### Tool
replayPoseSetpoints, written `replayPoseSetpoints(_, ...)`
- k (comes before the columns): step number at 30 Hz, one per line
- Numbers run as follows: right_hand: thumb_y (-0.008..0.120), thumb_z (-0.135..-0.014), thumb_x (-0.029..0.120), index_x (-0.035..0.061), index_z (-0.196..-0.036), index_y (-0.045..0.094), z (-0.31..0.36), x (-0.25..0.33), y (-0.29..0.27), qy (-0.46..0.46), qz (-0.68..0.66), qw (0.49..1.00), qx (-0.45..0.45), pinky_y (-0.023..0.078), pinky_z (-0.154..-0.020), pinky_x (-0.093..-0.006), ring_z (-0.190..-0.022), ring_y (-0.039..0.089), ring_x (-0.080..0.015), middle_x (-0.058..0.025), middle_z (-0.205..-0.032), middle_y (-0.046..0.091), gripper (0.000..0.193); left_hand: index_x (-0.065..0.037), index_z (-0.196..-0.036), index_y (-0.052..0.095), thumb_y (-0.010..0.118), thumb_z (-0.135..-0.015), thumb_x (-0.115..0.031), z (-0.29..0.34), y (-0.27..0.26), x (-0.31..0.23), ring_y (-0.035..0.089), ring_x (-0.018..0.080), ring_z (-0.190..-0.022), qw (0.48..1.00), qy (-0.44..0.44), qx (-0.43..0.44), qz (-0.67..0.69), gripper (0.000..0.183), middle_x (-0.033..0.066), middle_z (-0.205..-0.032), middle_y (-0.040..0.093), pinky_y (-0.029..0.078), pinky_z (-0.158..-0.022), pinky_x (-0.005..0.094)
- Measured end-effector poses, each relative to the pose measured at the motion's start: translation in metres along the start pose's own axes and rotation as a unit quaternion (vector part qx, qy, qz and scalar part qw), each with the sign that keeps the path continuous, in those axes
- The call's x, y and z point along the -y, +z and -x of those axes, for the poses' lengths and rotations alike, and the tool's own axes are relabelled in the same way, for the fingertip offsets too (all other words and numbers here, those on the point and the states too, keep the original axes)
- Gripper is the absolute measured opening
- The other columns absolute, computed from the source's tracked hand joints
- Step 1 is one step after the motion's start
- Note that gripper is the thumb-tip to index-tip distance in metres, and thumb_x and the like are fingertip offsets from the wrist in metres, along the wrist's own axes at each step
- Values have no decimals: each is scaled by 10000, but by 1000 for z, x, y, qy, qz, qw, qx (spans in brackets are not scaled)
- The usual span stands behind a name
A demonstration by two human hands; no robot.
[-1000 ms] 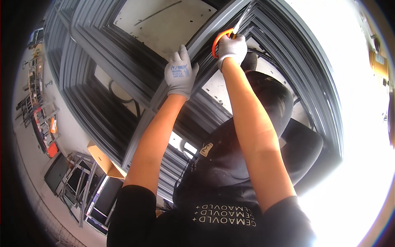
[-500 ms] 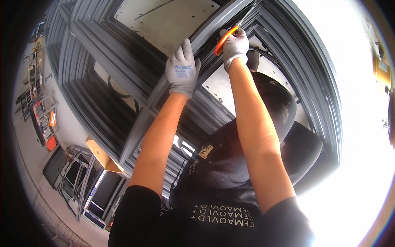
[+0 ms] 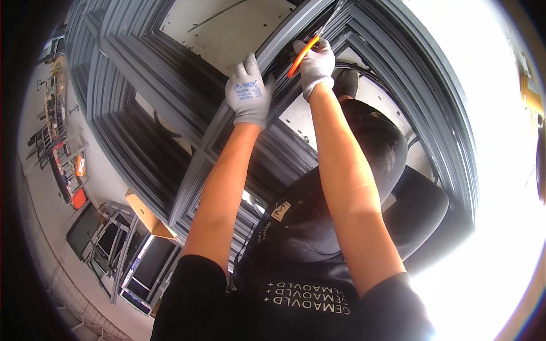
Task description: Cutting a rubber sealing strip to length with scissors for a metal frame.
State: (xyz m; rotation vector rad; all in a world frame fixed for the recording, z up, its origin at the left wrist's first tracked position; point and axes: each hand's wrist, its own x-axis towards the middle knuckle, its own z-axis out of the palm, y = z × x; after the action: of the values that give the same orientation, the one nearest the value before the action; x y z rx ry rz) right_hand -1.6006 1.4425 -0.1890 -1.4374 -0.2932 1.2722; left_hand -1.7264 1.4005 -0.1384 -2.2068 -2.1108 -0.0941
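Large dark grey metal frames [image 3: 187, 108] lie stacked before me. My left hand [image 3: 248, 94], in a pale grey glove with blue print, grips a bar of the top frame, its fingers to one side and the thumb to the other. To its right, my gloved right hand [image 3: 316, 62] is closed around orange-handled scissors [image 3: 304, 55]. Their slim metal blades point up and away along the inner edge of the frame. The glove hides part of the handles, and the blade tips are hard to make out.
My bent knee, in dark trousers [image 3: 369, 142], is close beside the frames. A cardboard piece [image 3: 149, 215] stands at the stack's left edge. More frames [image 3: 108, 244] lean farther left, near a cluttered row of equipment [image 3: 62, 148]. Strong glare covers the right side.
My right hand and the scissors have shifted slightly left. My left hand has moved a little left too, still on the frame bar. The view has turned slightly.
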Motion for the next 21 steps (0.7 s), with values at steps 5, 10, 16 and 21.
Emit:
replayPoseSetpoints(5,741,-736,114,-26,-1016,573,-3,3,-4,26,29,999,31,506,-634,-289,-672,588,-144,-70,-777,622,355,-54,-1280,422,742,-691,-305,-13,-5,-12,609,286,-907,999,2,49,-18,716,133,-1035,566,504,-788,380)
replayPoseSetpoints(10,778,-732,175,-21,-1022,569,5,22,-2,-6,144,989,23,502,-690,-303,-698,601,-170,-96,-793,639,408,-27,-1296,417,720,-747,-307,-23,-14,-8,586,373,-1010,986,8,109,125,687,224,-1139,566,483,-859,420)
replayPoseSetpoints(16,791,-693,202,-18,-989,588,18,31,-2,-43,213,975,-39,497,-721,-330,-725,638,-251,-144,-797,656,421,-36,-1231,495,688,-787,-326,-21,-10,-12,592,364,-997,990,-32,76,112,564,205,-1109,597,484,-847,418)
replayPoseSetpoints(21,797,-697,144,-8,-999,583,0,25,-5,-56,52,987,-143,483,-669,-298,-662,596,-173,-72,-758,623,401,-36,-1250,477,688,-785,-355,-29,-8,-19,591,367,-1006,992,-13,67,107,603,213,-1128,589,485,-851,419)
